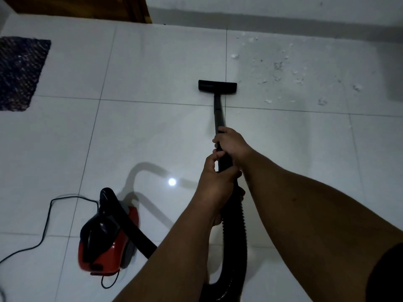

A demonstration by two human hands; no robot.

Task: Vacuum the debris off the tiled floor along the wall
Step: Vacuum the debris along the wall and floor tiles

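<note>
Both hands grip the black vacuum wand [218, 110]. My right hand [232, 144] holds it higher up the tube, and my left hand [214, 182] is closed just below, where the ribbed hose [235, 232] begins. The flat black nozzle head [217, 86] rests on the white tiled floor [152, 68]. White debris [283, 70] lies scattered to the right of the nozzle, near the wall [261, 5]. The nozzle sits just left of the debris patch, apart from it.
The red and black vacuum body [106, 238] sits on the floor at lower left, with its power cord [43, 234] trailing left. A dark woven mat [19, 73] lies at far left. A brown wooden door frame [87, 7] stands at the top left.
</note>
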